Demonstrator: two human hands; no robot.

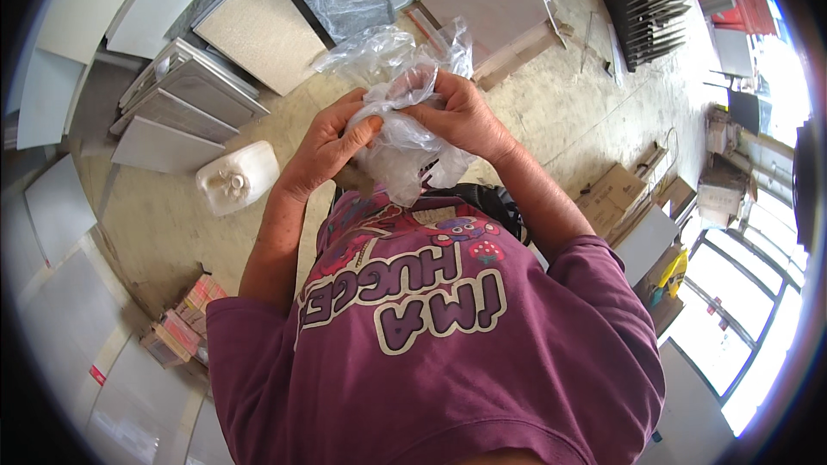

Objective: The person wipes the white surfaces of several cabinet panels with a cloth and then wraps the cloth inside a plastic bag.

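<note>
Both of my hands grip a crumpled clear plastic bag in front of my waist. My left hand pinches its left side between thumb and fingers. On the other side my right hand has its thumb and fingers closed on the bunched film. Loose folds of the bag spread out beyond my hands, and the rest hangs down toward my shirt. Something dark shows through the lower folds, but I cannot tell what it is.
A white plastic jug stands on the floor to my left. Tile slabs lean along the left and far side. A black slotted rack stands far right. Cardboard boxes lie to my right, pinkish boxes at near left.
</note>
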